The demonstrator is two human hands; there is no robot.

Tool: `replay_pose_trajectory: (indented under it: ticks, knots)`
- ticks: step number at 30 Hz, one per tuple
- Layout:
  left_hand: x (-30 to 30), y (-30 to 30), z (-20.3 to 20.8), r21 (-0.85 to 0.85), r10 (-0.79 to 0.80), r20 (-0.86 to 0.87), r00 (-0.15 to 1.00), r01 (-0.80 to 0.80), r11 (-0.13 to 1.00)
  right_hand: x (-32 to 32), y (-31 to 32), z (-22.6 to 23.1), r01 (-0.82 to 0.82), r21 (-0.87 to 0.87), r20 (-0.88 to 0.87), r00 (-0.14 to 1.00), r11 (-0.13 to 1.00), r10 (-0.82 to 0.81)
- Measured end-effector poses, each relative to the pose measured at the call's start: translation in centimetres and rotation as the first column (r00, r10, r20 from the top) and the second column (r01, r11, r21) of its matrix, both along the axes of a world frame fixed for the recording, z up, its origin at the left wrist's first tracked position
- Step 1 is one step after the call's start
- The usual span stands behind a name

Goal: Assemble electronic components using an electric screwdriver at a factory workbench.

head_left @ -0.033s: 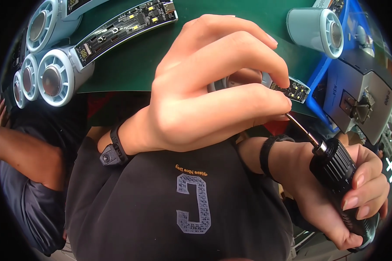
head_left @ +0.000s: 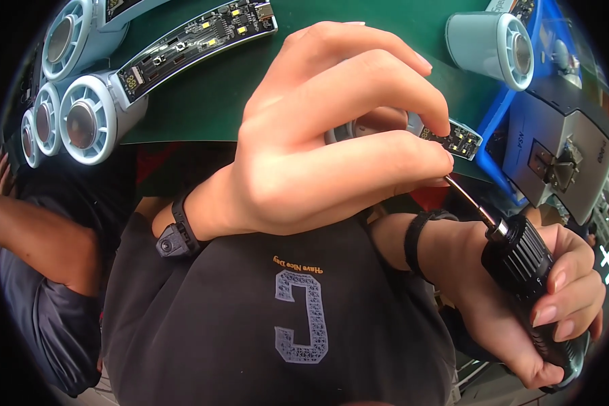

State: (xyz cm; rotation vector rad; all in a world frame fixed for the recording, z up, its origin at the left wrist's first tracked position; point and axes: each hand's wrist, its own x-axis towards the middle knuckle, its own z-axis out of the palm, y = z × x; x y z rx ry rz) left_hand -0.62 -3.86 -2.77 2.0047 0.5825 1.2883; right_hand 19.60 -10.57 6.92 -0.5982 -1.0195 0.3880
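My right hand (head_left: pixel 565 287), at the lower right, is wrapped round a black electric screwdriver (head_left: pixel 517 260). The thin metal bit points up and left, its end meeting the fingertips of my left hand (head_left: pixel 331 142). Those fingers are bent and drawn together at the bit; anything pinched between them is hidden. Behind the left hand shows part of a light blue housing with a small circuit board (head_left: pixel 463 141), mostly covered by the fingers. Whether the left hand touches this housing I cannot tell.
Light blue round housings (head_left: pixel 84 122) with metal discs stand at the left, beside a curved circuit board (head_left: pixel 196 47). Another light blue housing (head_left: pixel 477 40) lies at the upper right. Beyond it are a blue tray (head_left: pixel 497 111) and a grey device (head_left: pixel 561 149). Someone's arm (head_left: pixel 47 247) is at left.
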Motion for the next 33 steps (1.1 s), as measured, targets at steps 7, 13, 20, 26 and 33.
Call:
replay_pose_trajectory:
  ticks: [7,13,20,26,33]
  knots:
    - [0.2,-0.4,-0.8,0.023,0.106,0.075,0.992,-0.108,0.994,-0.5,-0.4,-0.2,-0.027,-0.016,0.077,0.997,1.000,0.028]
    - [-0.8,0.3,0.2,0.182,0.133,-0.042,0.990,-0.124,0.976,-0.3,0.0,0.2,-0.058,-0.030,0.118,0.991,0.998,0.062]
    - [1.0,-1.4,0.7,0.130,0.209,0.090,0.974,-0.220,0.967,-5.6,2.6,-0.4,0.205,0.102,0.098,0.972,0.973,-0.215]
    - [1.2,-0.9,0.4,0.089,0.206,0.141,0.968,-0.219,0.972,-5.5,2.5,0.0,0.247,0.204,-0.018,0.968,0.947,-0.249]
    - [-0.5,-0.5,1.3,0.095,0.106,0.018,0.994,-0.107,0.990,-6.6,1.3,1.1,0.166,0.199,0.043,0.983,0.966,-0.178]
